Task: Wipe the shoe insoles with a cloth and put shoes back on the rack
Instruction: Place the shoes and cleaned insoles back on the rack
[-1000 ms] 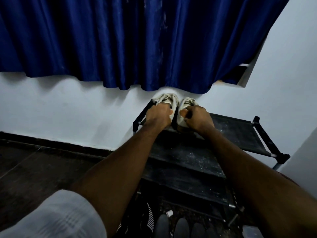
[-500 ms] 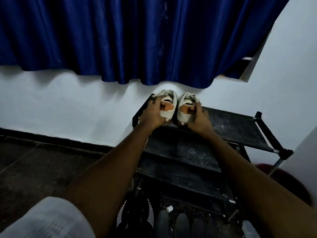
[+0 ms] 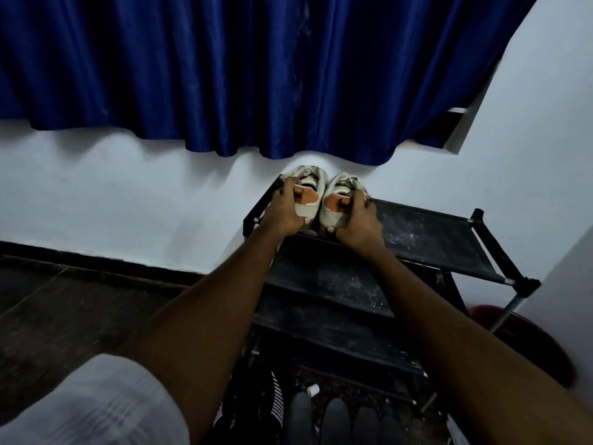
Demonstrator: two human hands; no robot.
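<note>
Two white sneakers with orange heel linings stand side by side, toes toward the wall, at the left end of the black shoe rack's top shelf (image 3: 426, 236). My left hand (image 3: 284, 208) grips the heel of the left sneaker (image 3: 309, 184), its thumb hooked inside the opening. My right hand (image 3: 357, 218) grips the heel of the right sneaker (image 3: 340, 187) the same way. No cloth is in view.
A blue curtain (image 3: 224, 75) hangs just above the sneakers against a white wall. Lower rack shelves (image 3: 327, 284) are dusty. Dark shoes (image 3: 333, 419) and a striped item (image 3: 276, 403) sit on the bottom level. A red object (image 3: 529, 338) lies at the right on the dark floor.
Both hands shifted from covering the heels with curled fists to gripping the sneakers' heels with thumbs inside. The orange linings now show, and the view has tilted slightly.
</note>
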